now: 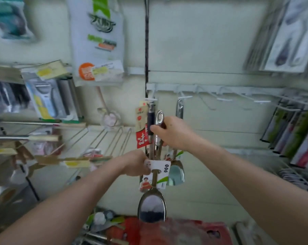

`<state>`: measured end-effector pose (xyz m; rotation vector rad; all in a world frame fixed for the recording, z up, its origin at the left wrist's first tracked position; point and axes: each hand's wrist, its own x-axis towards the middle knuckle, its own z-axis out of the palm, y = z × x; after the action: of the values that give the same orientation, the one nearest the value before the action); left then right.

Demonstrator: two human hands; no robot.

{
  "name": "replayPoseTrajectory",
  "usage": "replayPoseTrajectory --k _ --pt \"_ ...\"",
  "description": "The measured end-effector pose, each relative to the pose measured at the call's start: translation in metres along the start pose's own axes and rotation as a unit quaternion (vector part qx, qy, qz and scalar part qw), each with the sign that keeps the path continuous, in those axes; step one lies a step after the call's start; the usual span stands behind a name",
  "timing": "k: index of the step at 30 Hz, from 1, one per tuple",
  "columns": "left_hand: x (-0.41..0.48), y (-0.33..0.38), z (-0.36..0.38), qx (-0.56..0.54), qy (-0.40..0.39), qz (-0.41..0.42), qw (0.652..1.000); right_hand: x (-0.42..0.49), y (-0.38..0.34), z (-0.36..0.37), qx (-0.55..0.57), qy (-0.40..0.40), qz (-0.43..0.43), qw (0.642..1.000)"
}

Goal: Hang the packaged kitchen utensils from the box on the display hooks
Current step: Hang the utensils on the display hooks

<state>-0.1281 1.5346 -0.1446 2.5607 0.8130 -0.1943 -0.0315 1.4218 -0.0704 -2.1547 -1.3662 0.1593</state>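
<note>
Head view showed the right hand (174, 133) curled tight round the upper handle of a steel spatula (152, 206), its hanging eye poking out just above the fist, below a white hook (151, 99). Lower down the shaft, the left hand (135, 162) pinched the spatula's card label (160, 167); the blade hung beneath both. Fingers hid part of the handle. Beneath the blade, a red box (176, 232) lay blurred and cut off.

Spatula (152, 207) upright before the wall (211, 50), right hand (174, 133) on its handle, left hand (135, 163) lower at its card (161, 167), hook rail (220, 90) above, box (176, 232) below, hung packs (300, 137) far right
</note>
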Motion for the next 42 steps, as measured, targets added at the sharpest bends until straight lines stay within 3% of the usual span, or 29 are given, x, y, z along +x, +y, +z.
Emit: replayPoseTrajectory --k 6,12,23,33,42 --pt "0.027 0.058 0.026 -0.019 -0.015 0.029 0.999 -0.006 0.058 -0.027 -0.002 0.010 0.061 0.998" --pt "0.038 0.082 0.025 -0.073 0.020 0.031 0.997 0.009 0.074 -0.037 -0.071 0.037 0.060 0.995" --pt "0.058 0.081 0.007 -0.016 0.105 -0.004 0.994 0.046 0.068 -0.034 -0.066 0.028 0.038 0.997" --pt "0.085 0.079 0.005 -0.021 0.072 -0.030 0.997 0.063 0.075 -0.034 -0.061 0.013 0.046 0.997" --pt "0.102 0.077 -0.001 -0.007 0.087 -0.038 0.995 0.091 0.081 -0.028 -0.067 -0.005 0.082 0.994"
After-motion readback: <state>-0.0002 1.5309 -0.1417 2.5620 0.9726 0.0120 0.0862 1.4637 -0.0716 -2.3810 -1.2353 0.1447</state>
